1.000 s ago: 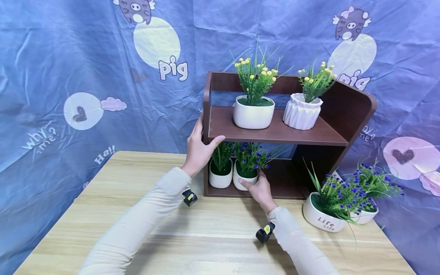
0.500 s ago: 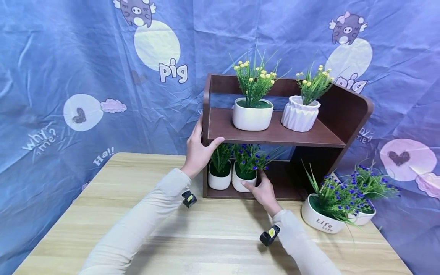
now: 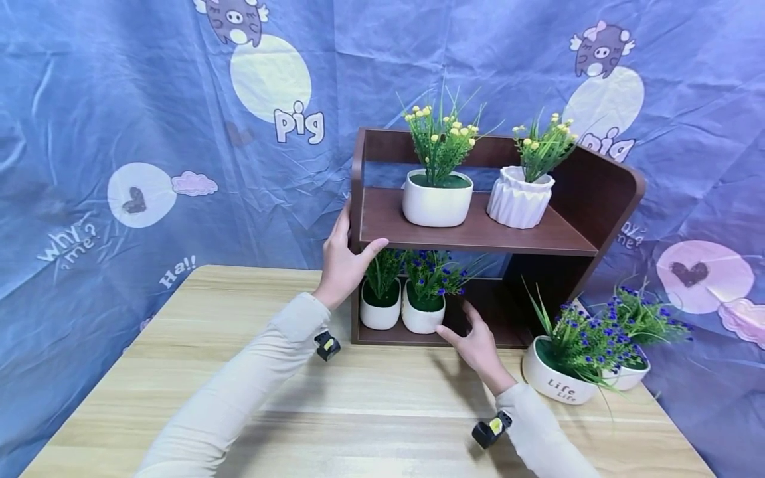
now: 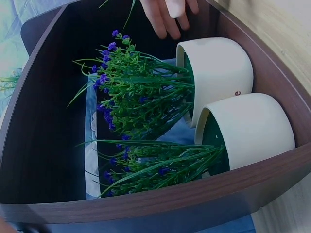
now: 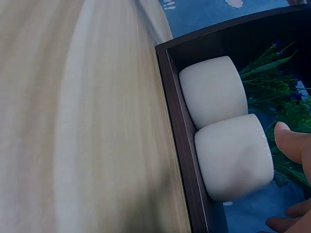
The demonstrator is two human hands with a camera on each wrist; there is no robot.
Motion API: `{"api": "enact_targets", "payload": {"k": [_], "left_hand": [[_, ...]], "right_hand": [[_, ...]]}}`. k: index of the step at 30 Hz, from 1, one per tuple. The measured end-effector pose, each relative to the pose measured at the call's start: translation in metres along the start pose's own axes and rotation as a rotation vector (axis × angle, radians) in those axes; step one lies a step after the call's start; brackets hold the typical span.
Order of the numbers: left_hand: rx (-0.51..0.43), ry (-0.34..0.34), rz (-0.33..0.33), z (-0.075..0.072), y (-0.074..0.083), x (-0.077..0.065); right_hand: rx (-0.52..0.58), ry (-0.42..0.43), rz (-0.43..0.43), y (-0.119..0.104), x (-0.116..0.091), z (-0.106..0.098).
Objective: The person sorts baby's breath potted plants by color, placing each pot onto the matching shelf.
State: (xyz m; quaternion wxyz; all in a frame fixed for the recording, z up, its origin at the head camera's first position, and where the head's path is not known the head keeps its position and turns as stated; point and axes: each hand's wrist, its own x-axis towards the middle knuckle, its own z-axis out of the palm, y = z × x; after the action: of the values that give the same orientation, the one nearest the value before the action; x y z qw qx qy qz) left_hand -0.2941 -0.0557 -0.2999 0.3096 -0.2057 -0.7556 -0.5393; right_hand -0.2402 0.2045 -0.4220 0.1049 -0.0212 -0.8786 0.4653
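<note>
My left hand holds the left side panel of a dark brown two-tier desktop shelf, fingers along the outside, thumb across the front edge. On the lower tier, a white potted plant stands against that panel. Right beside it is a second white potted plant with small blue flowers; both pots show side by side in the left wrist view. My right hand is just right of the second pot, fingers spread and holding nothing. In the right wrist view its thumb overlaps the greenery.
Up on the top tier are a smooth white pot and a ribbed white pot, both with yellow flowers. Two blue-flowered plants, one in a "Life" pot, stand on the wooden table by the shelf's right end. Behind hangs a blue printed cloth.
My right hand has let go of the second lower-tier pot and drawn back to the right. That pot stays in place, and my left hand keeps its hold on the side panel.
</note>
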Motion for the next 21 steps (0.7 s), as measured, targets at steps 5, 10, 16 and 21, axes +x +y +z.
{"api": "enact_targets", "payload": {"k": [5, 10, 16, 21], "left_hand": [[0.002, -0.003, -0.007, 0.0, 0.0, 0.0], [-0.001, -0.004, -0.014, 0.0, 0.001, 0.0], [-0.002, -0.007, -0.019, 0.0, 0.001, 0.0], [0.004, -0.008, -0.013, 0.0, 0.0, 0.0]], "right_hand": [[0.052, -0.001, -0.016, 0.004, -0.014, -0.01], [0.102, -0.016, -0.041, 0.007, -0.029, -0.021], [0.076, -0.014, -0.057, 0.014, -0.048, -0.035], [0.071, -0.005, -0.03, 0.021, -0.064, -0.051]]}}
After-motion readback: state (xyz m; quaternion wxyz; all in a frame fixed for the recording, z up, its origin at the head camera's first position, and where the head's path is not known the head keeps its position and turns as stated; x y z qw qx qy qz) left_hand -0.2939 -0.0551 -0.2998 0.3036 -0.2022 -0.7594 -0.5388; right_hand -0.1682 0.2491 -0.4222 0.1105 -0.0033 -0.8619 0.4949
